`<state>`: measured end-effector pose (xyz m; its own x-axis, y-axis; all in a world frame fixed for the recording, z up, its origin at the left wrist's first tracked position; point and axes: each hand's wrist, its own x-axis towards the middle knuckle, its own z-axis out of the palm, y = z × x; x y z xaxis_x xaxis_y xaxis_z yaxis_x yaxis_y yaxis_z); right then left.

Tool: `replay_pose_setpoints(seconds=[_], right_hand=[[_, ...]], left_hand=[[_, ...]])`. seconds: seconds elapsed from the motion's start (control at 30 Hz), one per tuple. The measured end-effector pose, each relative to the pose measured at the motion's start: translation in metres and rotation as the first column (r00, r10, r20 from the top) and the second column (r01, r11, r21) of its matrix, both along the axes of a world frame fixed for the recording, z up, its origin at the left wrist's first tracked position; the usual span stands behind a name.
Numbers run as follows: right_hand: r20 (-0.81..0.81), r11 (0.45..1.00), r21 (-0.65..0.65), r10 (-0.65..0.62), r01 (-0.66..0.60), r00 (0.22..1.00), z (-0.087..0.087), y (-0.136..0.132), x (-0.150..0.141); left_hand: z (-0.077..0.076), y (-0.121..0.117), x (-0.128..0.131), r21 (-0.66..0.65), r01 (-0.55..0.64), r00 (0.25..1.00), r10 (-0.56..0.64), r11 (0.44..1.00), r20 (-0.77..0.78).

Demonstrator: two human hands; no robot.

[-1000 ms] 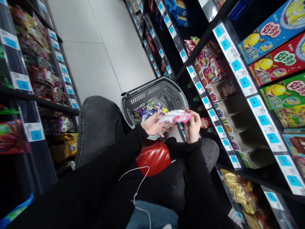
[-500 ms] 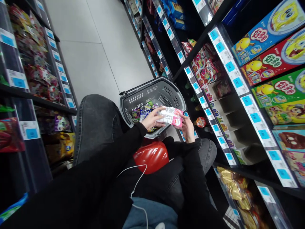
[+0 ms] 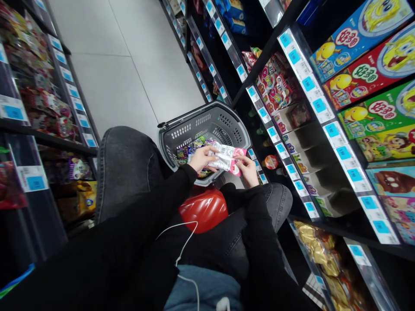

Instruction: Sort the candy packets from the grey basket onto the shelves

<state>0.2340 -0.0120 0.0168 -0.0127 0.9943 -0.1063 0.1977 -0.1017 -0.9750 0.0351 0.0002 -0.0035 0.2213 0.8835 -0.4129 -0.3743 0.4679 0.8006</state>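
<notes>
Two pink and white candy packets (image 3: 226,156), lying side by side and partly overlapping, are held over the near right part of a grey shopping basket (image 3: 190,122). My left hand (image 3: 202,159) grips their left ends, fingers closed over them. At the right, my right hand (image 3: 247,170) pinches the pink ends between thumb and fingers. Below my left hand, several colourful snack packets (image 3: 183,154) lie in the basket, partly hidden by the hand. A glossy red rounded object (image 3: 204,210) sits between my legs, close to the basket; its kind is unclear.
Shelves with price labels (image 3: 333,129) rise on the right, holding boxed snacks (image 3: 369,69) and bagged sweets (image 3: 275,88). Another shelf of candy bags (image 3: 48,99) stands on the left. Grey floor tiles (image 3: 106,73) run between. A white earphone cable (image 3: 186,246) hangs over my lap.
The packets in my hands have spread apart, so two now show side by side. My right hand has shifted slightly left and its fingers have closed on the pink ends. The view has shifted slightly.
</notes>
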Motion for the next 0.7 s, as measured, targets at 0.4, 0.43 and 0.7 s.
replay_pose_setpoints(seconds=[0.4,0.43,0.7], right_hand=[[0.052,0.999,0.043,0.017,-0.02,0.998,-0.002,0.001,-0.007],[0.047,0.999,0.037,0.007,-0.009,0.999,-0.001,0.0,-0.007],[-0.014,1.0,-0.026,-0.012,0.012,1.0,0.01,0.001,-0.003]], left_hand=[[0.0,0.001,0.001,-0.052,-0.149,0.987,0.145,0.987,-0.065],[0.001,0.001,0.002,-0.051,-0.16,0.986,0.157,0.986,-0.059],[-0.004,0.001,0.002,0.018,-0.166,0.985,0.167,0.986,-0.031]])
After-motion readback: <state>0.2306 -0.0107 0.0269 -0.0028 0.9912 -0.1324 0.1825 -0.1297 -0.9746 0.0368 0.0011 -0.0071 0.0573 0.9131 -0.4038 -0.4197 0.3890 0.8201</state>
